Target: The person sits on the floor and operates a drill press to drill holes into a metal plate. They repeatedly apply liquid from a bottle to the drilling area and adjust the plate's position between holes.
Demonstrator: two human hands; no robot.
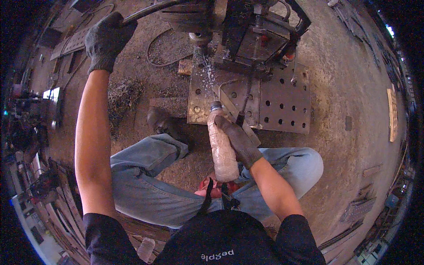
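My left hand (108,39), in a dark grey knit glove, is wrapped round the end of a long metal lever (152,9) that runs to a heavy machine at the top. My right hand (236,137), gloved likewise, grips a plastic bottle (221,152) of cloudy, pinkish liquid. The bottle tilts with its neck pointing away from me, toward a round metal spindle (201,39) like a drill's. White liquid (209,75) is spattered between neck and spindle, over a thick steel plate (285,99) with rows of round holes. The spindle's lower tip is hard to make out.
A dark machine body with a clamp screw (258,24) stands on the plate. A bent rod (247,92) and an angled metal bar lie near the bottle. Metal shavings (126,99) heap at left, by my shoe (161,123). A hose (152,53) loops on the floor.
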